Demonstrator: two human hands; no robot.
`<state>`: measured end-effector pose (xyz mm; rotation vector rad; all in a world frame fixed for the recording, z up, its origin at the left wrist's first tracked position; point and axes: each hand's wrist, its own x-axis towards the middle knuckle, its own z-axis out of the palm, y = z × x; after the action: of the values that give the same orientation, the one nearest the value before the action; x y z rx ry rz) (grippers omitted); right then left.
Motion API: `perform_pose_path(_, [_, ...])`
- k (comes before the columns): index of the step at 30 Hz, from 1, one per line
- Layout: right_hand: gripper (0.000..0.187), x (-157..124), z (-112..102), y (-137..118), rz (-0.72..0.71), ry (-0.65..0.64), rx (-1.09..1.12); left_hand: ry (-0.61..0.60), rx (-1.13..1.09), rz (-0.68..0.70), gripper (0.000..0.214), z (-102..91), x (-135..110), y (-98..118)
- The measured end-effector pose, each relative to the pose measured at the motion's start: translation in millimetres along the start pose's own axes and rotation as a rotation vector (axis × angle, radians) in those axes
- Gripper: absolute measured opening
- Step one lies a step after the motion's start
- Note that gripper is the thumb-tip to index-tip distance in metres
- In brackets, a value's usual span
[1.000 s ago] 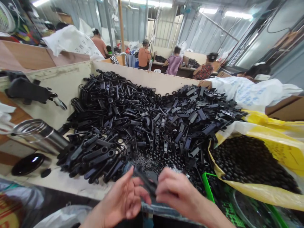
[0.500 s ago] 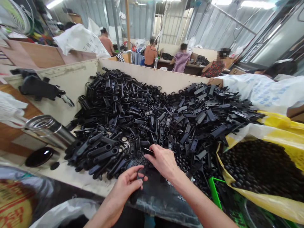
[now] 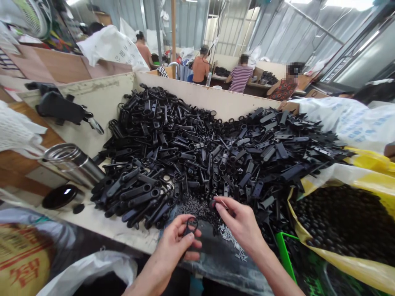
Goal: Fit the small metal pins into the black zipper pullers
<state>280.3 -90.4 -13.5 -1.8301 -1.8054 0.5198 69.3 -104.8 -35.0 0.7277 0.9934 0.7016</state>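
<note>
"What does the left hand (image 3: 174, 250) hold?"

"A black plastic ring piece (image 3: 187, 231), with the fingers curled round it."

"And the right hand (image 3: 239, 224)?"

"It pinches a thin silver pin (image 3: 222, 202) just over the black plastic heap (image 3: 185, 164)."

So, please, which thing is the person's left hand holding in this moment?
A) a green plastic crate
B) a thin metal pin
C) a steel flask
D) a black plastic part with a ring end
D. The left hand holds a black plastic part with a ring end, while the thin metal pin is in the right hand.
</note>
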Motion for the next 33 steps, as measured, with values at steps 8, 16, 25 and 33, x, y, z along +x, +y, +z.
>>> perform_pose_path(8, [0.025,-51.7,24.9,-6.4,-0.263,0.057,0.487,-0.089,0.25,0.036,0.036,20.4,-2.4,-7.5])
perform_pose_path(16, [0.028,-54.0,23.7,2.8,-0.388,0.062,0.36,-0.088,0.309,-0.01,0.043,24.7,-10.3,-6.4])
perform_pose_path(25, [0.027,-57.3,18.9,-1.3,-0.427,0.059,0.245,-0.076,0.442,0.061,0.038,25.1,-11.6,-7.4])
perform_pose_path(33, [0.025,-77.6,20.0,0.5,-0.423,0.0,0.332,-0.171,0.804,0.192,0.032,14.3,-28.7,-16.0])
